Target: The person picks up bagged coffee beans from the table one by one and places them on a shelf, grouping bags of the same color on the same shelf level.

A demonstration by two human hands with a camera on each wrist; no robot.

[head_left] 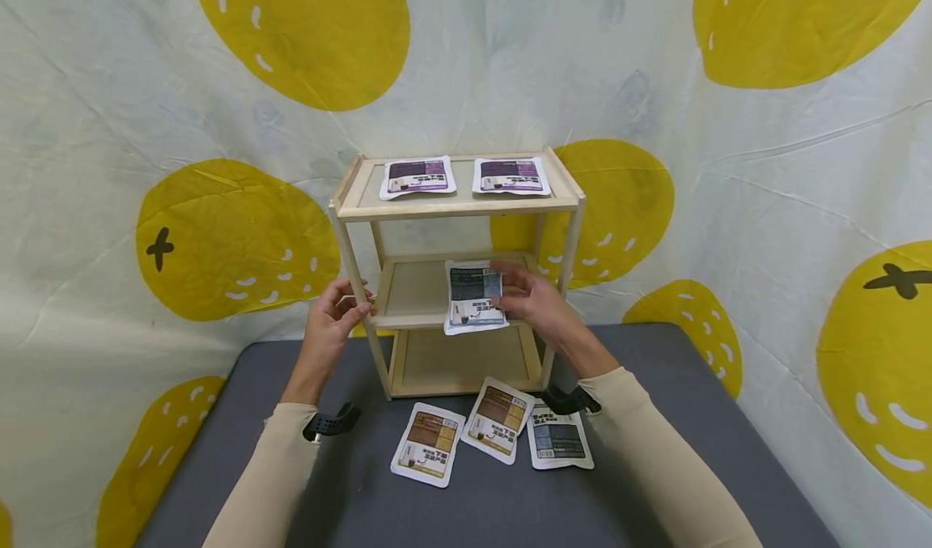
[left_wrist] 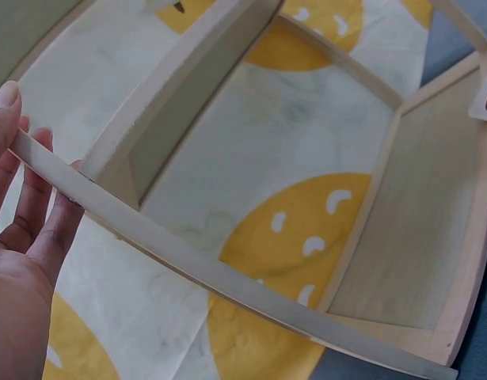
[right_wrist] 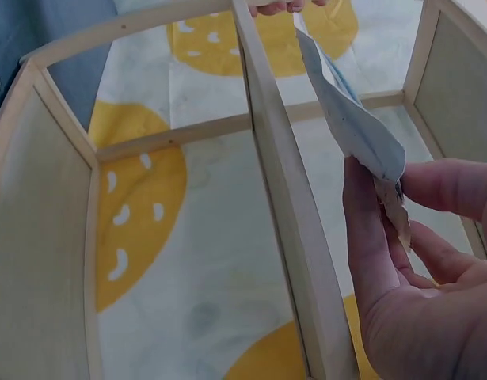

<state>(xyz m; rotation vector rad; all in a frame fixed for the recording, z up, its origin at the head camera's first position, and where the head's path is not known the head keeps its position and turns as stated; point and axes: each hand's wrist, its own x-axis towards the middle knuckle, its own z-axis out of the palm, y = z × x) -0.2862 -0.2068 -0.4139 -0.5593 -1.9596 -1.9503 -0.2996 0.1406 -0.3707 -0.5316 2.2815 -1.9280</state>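
A small wooden shelf (head_left: 455,322) with three tiers stands on the dark table. My left hand (head_left: 331,321) grips its left front post beside the middle tier; in the left wrist view the thumb and fingers (left_wrist: 37,186) lie on either side of that post. My right hand (head_left: 535,301) pinches a blue-and-white pouch (head_left: 475,297) by its right edge, at the front of the middle tier. In the right wrist view the pouch (right_wrist: 350,119) is seen edge-on between thumb and fingers, above the tier's front rail.
Two purple-labelled pouches (head_left: 417,177) lie on the top tier. Before the shelf on the table (head_left: 364,483) are two brown-labelled pouches (head_left: 428,444) and a blue-labelled pouch (head_left: 559,439), partly under the right wrist's black band. A patterned cloth (head_left: 466,54) hangs behind.
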